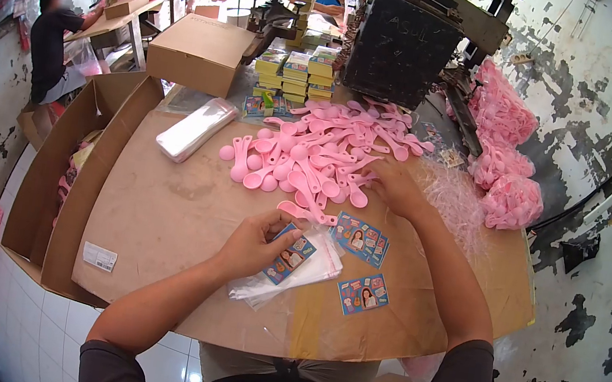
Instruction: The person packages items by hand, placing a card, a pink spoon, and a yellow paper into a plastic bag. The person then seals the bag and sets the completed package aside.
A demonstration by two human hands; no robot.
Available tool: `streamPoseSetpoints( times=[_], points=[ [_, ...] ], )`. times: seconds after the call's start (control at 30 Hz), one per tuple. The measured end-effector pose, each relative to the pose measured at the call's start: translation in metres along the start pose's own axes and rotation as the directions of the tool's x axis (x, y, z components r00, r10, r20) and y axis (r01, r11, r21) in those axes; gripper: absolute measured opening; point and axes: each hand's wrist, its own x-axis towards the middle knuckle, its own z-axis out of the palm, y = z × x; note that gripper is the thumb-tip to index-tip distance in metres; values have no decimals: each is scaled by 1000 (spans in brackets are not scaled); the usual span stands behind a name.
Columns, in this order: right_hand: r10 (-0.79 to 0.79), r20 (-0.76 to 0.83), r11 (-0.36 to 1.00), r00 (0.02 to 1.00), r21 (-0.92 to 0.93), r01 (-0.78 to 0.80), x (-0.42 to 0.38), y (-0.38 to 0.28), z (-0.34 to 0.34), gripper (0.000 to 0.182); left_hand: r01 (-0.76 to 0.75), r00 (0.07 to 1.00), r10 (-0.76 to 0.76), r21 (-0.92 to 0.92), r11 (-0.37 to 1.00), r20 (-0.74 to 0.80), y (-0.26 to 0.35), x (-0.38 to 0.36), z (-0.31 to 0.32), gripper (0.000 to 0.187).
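My left hand [261,246] is closed on a small blue printed card [288,260], thumb laid across its face. Beneath the card lies a stack of clear plastic bags [321,262]. A pink measuring spoon [303,212] lies just beyond the left fingertips. My right hand [398,188] is at the right edge of a heap of pink spoons [311,153], its fingers curled onto a spoon there. Between and below the hands are a small fan of blue cards [362,238] and a single card [363,294], lying flat on the cardboard tabletop [180,251].
A pack of clear bags [197,129] lies left of the heap. Behind stand card stacks [296,68], a closed carton [199,51] and a black machine [401,44]. An open carton [80,183] borders the left side. Bagged pink spoons [509,165] are piled right. A person [56,46] works far left.
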Motion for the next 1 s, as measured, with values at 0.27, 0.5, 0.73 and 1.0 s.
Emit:
streamPoseSetpoints(
  times=[0.27,0.5,0.73,1.0],
  points=[
    [389,-113,910,914,202,-362,-17,45,-86,30,-17,1000,17,-8,1000,-15,1,-1,-1,19],
    [536,-372,844,758,211,-493,-74,124,-116,14,8,1000,-8,-13,1000,4,3,-1,0,18],
    [469,-524,836,711,3,-549,-81,134,-138,21,18,1000,-18,-1,1000,11,1,1,-1,18],
    [557,-379,830,739,213,-516,-75,124,-156,29,10,1000,-9,-51,999,13,0,2,-1,18]
  ],
)
